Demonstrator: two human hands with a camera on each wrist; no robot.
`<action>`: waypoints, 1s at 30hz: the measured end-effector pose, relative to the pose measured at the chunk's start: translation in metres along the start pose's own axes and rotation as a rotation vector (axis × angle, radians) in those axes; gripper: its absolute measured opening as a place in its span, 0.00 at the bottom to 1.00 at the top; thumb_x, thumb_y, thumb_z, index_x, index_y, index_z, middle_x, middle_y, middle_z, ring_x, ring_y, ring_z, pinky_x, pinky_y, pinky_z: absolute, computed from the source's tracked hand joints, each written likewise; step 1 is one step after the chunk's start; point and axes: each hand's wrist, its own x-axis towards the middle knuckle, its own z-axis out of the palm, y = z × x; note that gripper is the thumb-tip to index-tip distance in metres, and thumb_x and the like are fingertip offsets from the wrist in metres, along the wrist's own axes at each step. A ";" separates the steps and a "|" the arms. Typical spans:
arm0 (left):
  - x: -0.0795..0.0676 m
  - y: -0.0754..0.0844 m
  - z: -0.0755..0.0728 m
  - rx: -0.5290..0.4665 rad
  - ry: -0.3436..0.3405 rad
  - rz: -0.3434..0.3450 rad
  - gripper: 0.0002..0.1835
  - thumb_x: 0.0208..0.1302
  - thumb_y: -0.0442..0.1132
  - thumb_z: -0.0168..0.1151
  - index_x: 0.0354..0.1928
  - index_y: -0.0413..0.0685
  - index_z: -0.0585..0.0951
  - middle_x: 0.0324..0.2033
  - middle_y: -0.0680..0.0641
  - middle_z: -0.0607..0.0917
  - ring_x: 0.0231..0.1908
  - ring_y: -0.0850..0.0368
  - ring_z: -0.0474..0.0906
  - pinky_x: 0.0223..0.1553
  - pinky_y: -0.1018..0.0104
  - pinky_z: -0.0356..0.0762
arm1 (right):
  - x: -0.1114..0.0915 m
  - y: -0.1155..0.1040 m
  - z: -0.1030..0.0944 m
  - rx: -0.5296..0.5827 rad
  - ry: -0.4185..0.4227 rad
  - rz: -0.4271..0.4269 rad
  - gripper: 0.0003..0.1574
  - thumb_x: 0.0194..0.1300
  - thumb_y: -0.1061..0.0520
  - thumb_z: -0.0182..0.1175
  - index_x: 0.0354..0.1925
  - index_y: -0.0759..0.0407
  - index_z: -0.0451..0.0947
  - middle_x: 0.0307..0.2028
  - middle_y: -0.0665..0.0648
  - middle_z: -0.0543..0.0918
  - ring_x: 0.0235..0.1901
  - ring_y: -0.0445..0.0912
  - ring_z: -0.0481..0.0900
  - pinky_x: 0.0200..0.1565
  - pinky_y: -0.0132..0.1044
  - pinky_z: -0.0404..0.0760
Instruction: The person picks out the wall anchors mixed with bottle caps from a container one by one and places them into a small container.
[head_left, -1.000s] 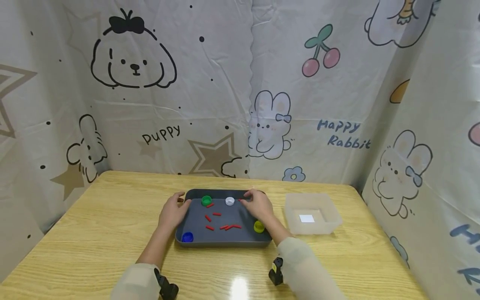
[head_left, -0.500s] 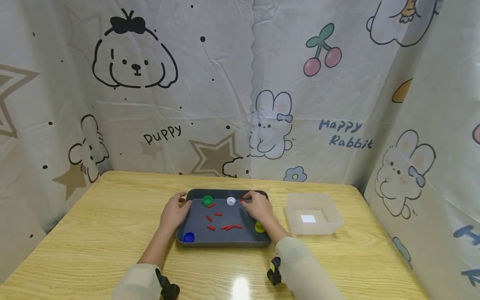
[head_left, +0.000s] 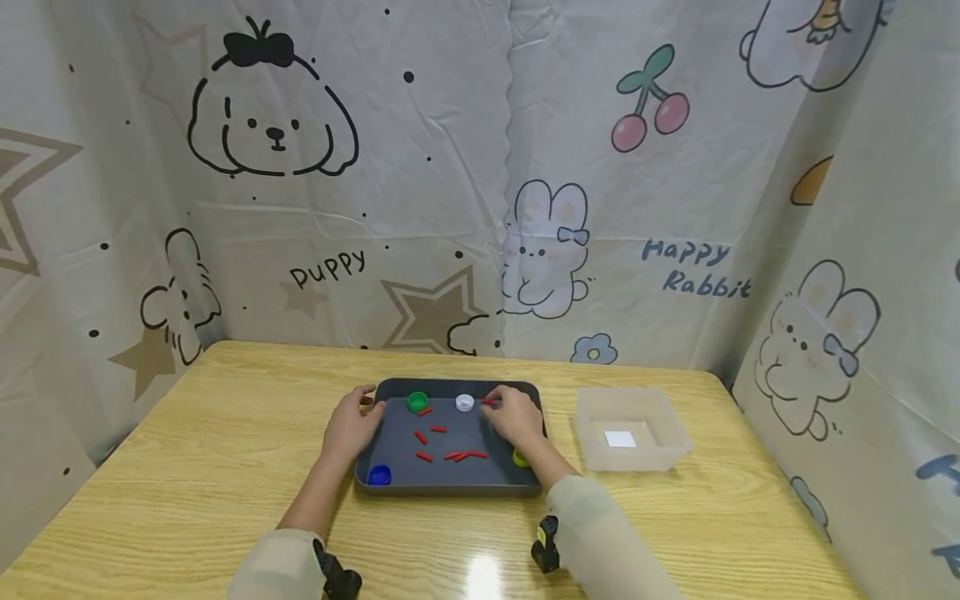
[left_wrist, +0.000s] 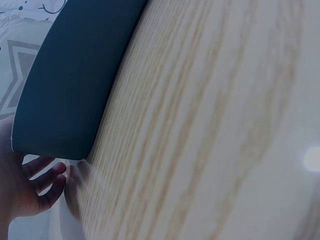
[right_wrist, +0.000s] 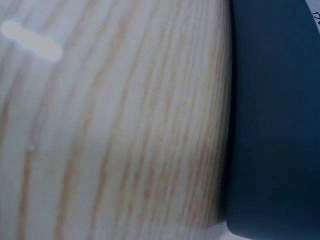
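Observation:
A dark grey tray rests on the table, with several short red sticks scattered inside it. My left hand grips the tray's left wall, thumb over the rim; the left wrist view shows curled fingers by the tray's end. At the back right of the tray, my right hand pinches a red stick between thumb and finger. Close by is a white cap. A green cap, a blue cap and a partly hidden yellow cap sit around the tray.
A translucent plastic box with a white label stands right of the tray. Wooden table surrounds both. A printed curtain hangs behind the table and along its sides.
My right hand and forearm have shifted slightly left and nearer, covering more of the yellow cap. The left hand stays on the tray's wall. The head view has turned a little.

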 end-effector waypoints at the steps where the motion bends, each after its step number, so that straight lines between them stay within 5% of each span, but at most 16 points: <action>1: 0.000 0.000 0.000 -0.001 0.000 0.002 0.26 0.67 0.44 0.52 0.63 0.39 0.68 0.53 0.33 0.76 0.50 0.38 0.77 0.49 0.47 0.74 | 0.000 0.000 0.000 -0.004 -0.001 0.003 0.14 0.57 0.47 0.64 0.41 0.49 0.82 0.34 0.51 0.85 0.28 0.44 0.77 0.30 0.40 0.72; 30: 0.000 0.000 0.001 -0.010 0.013 0.007 0.25 0.66 0.42 0.53 0.63 0.41 0.69 0.53 0.34 0.77 0.50 0.39 0.77 0.49 0.47 0.73 | 0.005 0.002 0.005 -0.056 0.003 0.031 0.16 0.59 0.49 0.63 0.44 0.52 0.82 0.41 0.54 0.85 0.35 0.49 0.81 0.33 0.43 0.77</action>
